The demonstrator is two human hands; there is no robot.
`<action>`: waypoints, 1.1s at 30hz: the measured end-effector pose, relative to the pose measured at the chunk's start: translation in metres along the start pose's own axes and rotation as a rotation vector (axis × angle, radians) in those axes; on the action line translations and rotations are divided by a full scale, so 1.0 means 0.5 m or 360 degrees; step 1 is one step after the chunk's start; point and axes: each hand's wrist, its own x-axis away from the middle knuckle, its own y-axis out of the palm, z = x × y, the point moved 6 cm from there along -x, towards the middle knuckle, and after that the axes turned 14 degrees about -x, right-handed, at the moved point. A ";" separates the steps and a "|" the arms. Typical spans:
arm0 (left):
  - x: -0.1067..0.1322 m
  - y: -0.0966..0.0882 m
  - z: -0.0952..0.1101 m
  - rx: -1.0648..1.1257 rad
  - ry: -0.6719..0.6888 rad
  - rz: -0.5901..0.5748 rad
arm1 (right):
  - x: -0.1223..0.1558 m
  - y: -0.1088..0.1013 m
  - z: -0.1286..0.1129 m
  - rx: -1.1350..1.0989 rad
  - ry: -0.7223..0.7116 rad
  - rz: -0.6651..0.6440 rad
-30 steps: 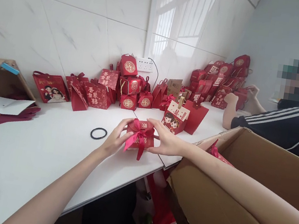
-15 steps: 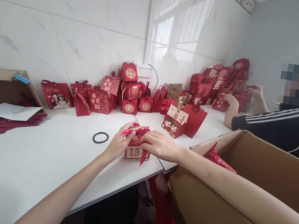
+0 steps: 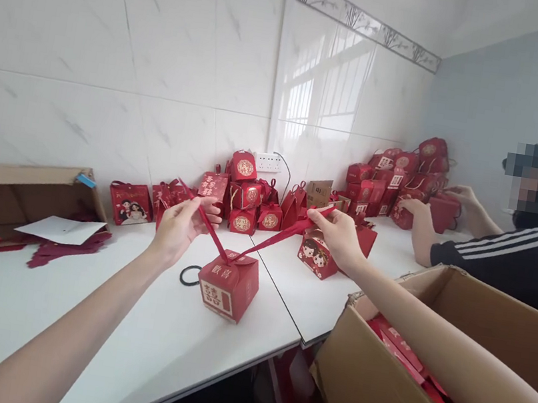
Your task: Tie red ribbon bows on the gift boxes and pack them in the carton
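Observation:
A small red gift box [image 3: 244,289] with white double-happiness print stands slightly tilted in front of me; whether its base touches the table I cannot tell. A red ribbon [image 3: 271,239] comes out of its top in a V. My left hand [image 3: 178,232] pinches one end, up and to the left of the box. The other end is pinched by my right hand [image 3: 339,239], up and to the right, in front of a box with cartoon figures [image 3: 317,259]. Behind the gift box, a black ring [image 3: 188,276] lies partly covered.
A large cardboard box [image 3: 364,377] with red packages stands at the right, under my right forearm. Another carton [image 3: 19,181], with paper and ribbons, sits at the left. Red gift boxes [image 3: 243,221] are stacked along the wall. A co-worker [image 3: 520,246] handles boxes at the right.
Both hands have moved up and apart from the gift box. The ribbon, bunched on the box top before, is now stretched out to both sides. The camera view has tilted up.

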 end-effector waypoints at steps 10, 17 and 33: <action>0.010 0.025 0.030 -0.0498 -0.0028 -0.0144 | 0.014 0.070 -0.096 -0.0186 -0.0082 -0.0322; 0.073 0.007 0.018 -0.2029 0.0276 0.0105 | 0.058 0.119 0.007 0.0592 0.0114 -0.0945; 0.138 0.084 -0.094 -0.1786 0.0189 -0.0986 | 0.151 0.179 0.140 0.1538 -0.0422 -0.1636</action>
